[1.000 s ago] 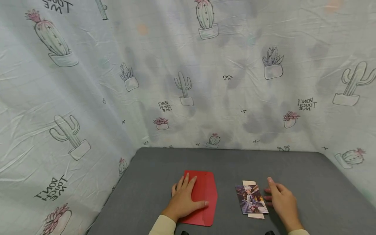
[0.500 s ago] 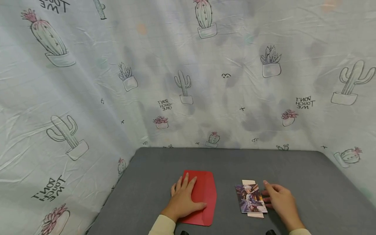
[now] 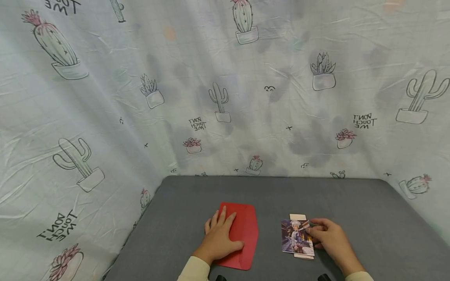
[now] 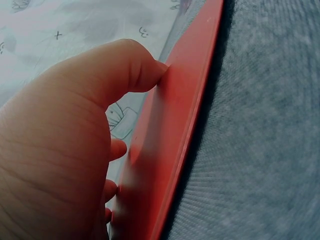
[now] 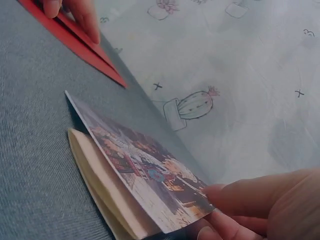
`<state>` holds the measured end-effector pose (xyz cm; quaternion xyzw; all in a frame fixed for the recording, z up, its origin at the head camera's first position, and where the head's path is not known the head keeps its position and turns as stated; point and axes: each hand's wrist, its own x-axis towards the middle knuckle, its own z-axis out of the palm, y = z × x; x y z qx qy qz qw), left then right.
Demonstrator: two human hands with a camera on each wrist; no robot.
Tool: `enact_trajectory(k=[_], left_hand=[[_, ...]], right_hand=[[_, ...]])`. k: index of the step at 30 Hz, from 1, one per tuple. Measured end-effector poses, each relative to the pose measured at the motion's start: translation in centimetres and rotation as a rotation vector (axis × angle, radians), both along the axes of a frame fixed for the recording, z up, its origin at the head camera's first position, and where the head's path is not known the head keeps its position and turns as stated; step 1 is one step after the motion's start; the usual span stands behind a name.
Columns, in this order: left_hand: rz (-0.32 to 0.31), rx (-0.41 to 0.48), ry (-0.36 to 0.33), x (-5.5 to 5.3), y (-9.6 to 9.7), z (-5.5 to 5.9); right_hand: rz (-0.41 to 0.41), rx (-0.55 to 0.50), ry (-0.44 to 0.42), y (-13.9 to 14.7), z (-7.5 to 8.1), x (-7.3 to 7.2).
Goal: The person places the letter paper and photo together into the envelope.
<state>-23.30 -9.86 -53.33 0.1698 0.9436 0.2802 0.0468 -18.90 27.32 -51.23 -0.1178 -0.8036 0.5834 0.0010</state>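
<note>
A red envelope (image 3: pixel 244 234) lies flat on the left side of the table, its flap toward the right. My left hand (image 3: pixel 218 239) rests on it with fingers spread and thumb on its surface; the left wrist view shows the thumb tip on the red paper (image 4: pixel 175 110). To the right, my right hand (image 3: pixel 330 236) pinches the right edge of a printed picture card (image 3: pixel 296 239) between thumb and fingers. That card is tilted up at the gripped edge. Under it is a folded cream paper (image 5: pixel 107 185), whose ends (image 3: pixel 297 216) stick out above and below the card.
The dark grey table (image 3: pixel 274 195) runs back to a pale curtain (image 3: pixel 246 97) printed with cacti, which also hangs along the left side. A strip of bare table separates the envelope from the card.
My right hand has moved left to the card and now pinches its right edge, which has lifted and shifted slightly left. My left hand stays on the envelope.
</note>
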Motion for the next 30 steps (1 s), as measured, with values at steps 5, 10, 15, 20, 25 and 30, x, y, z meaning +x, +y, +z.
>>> enact_trajectory(k=[5, 10, 15, 20, 25, 30], left_hand=[[0.0, 0.007, 0.002, 0.01, 0.02, 0.14], [0.002, 0.005, -0.001, -0.03, 0.01, 0.11], [0.002, 0.009, -0.001, -0.04, 0.04, 0.18], [0.004, 0.001, 0.006, -0.07, 0.04, 0.05], [0.005, 0.0, 0.005, -0.13, 0.03, -0.08], [0.004, 0.002, 0.005, -0.16, 0.03, -0.07]], right_hand=[[0.016, -0.032, -0.009, 0.13, -0.08, -0.11], [0.004, -0.06, -0.002, 0.21, -0.17, -0.07], [-0.01, -0.118, -0.011, 0.16, -0.15, -0.1], [-0.009, -0.138, -0.017, -0.03, -0.02, -0.02], [0.006, -0.162, -0.023, -0.09, 0.14, -0.06], [0.022, -0.181, -0.011, -0.12, 0.14, -0.06]])
